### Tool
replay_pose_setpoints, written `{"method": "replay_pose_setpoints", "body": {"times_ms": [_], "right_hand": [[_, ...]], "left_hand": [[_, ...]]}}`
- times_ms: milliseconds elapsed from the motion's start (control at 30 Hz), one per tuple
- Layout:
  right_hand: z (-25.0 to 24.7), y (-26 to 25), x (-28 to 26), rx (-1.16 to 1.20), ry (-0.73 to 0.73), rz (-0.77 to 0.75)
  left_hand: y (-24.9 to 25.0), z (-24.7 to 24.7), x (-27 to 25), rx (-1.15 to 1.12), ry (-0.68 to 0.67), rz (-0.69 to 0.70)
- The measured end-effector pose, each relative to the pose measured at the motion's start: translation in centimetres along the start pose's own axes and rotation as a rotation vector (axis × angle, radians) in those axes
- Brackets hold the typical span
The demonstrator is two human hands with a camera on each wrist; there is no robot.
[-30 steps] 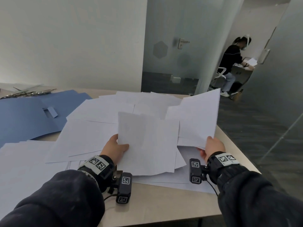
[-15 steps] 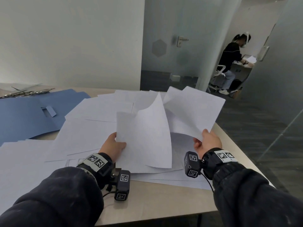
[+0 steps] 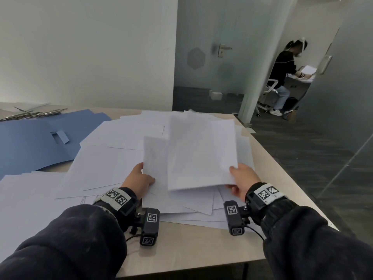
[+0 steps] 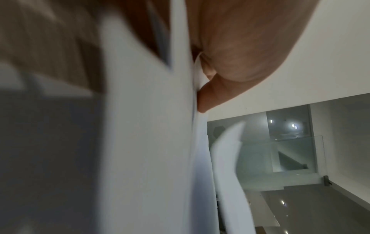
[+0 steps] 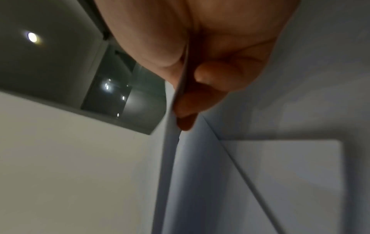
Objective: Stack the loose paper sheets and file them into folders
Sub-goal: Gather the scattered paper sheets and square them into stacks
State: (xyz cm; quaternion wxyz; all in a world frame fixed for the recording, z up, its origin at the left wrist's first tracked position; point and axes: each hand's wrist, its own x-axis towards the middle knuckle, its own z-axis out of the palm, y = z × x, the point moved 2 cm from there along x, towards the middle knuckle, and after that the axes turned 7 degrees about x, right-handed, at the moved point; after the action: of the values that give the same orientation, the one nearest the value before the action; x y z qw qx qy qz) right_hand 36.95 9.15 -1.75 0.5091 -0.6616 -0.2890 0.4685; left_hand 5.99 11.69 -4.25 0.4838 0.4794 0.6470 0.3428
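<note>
Moved: your right hand (image 3: 241,181) has swung its white paper sheet (image 3: 201,152) leftward since the earlier frame, so it now overlaps the white paper stack (image 3: 155,158) in your left hand (image 3: 140,179); the sheet is motion-blurred.
Left grip: thumb on top, pinching the stack's left edge.
Right grip: thumb and fingers (image 5: 218,74) pinch the sheet's lower right corner.
Loose sheets: scattered white paper (image 3: 113,158) covers the light wooden table (image 3: 193,245) beneath both hands.
Folders: open blue card folder (image 3: 30,142) lies far left on the table, well apart from your hands.
</note>
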Motion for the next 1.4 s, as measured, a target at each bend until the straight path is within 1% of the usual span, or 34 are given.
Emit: {"method": "replay_pose_setpoints", "body": {"times_ms": [100, 200, 267, 367, 433, 567, 633, 733, 833, 900, 967, 1067, 1233, 1400], "right_hand": [[0.7, 1.1, -0.2, -0.259, -0.122, 0.01], [1.1, 1.4, -0.7, -0.405, -0.207, 0.011], [1.5, 1.4, -1.3, -0.469, -0.276, 0.013], [1.8, 0.9, -2.2, -0.669, -0.365, -0.018], [1.9, 0.5, -2.4, -0.749, -0.369, -0.079], [1.9, 0.3, -1.7, -0.802, -0.252, -0.231], [1.7, 0.2, -1.2, -0.716, -0.196, -0.248], [1.6, -0.3, -1.0, -0.393, -0.163, -0.211], [2.0, -1.3, -1.2, -0.003, -0.236, -0.177], [2.3, -2.2, -1.5, 0.157, -0.288, -0.201], [2.4, -3.0, -1.8, 0.165, -0.266, -0.285], [2.6, -3.9, -2.3, 0.143, -0.23, -0.391], [3.4, -4.8, -4.2, 0.18, -0.264, -0.504], [4.4, -6.5, -5.7, 0.137, -0.29, -0.665]], "left_hand": [[0.1, 0.1, 0.2, -0.09, -0.019, -0.03], [0.2, 0.1, 0.2, -0.143, -0.055, -0.046], [0.1, 0.2, 0.5, -0.131, -0.078, -0.04], [-0.1, 0.2, 1.1, -0.055, -0.098, -0.016], [0.1, 0.0, 0.9, -0.032, -0.1, 0.023], [1.9, -0.3, -1.2, -0.035, -0.093, 0.188], [3.4, -0.7, -2.1, -0.069, -0.109, 0.282], [5.2, -1.6, -3.0, -0.133, -0.097, 0.378], [6.0, -2.2, -3.3, -0.126, -0.098, 0.406], [6.1, -2.5, -3.3, -0.091, -0.117, 0.411], [6.2, -2.9, -3.3, -0.074, -0.107, 0.406], [6.7, -3.4, -3.3, -0.116, -0.066, 0.405], [7.6, -3.3, -3.9, -0.179, -0.015, 0.454], [8.8, -2.7, -4.6, -0.209, 0.002, 0.55]]}}
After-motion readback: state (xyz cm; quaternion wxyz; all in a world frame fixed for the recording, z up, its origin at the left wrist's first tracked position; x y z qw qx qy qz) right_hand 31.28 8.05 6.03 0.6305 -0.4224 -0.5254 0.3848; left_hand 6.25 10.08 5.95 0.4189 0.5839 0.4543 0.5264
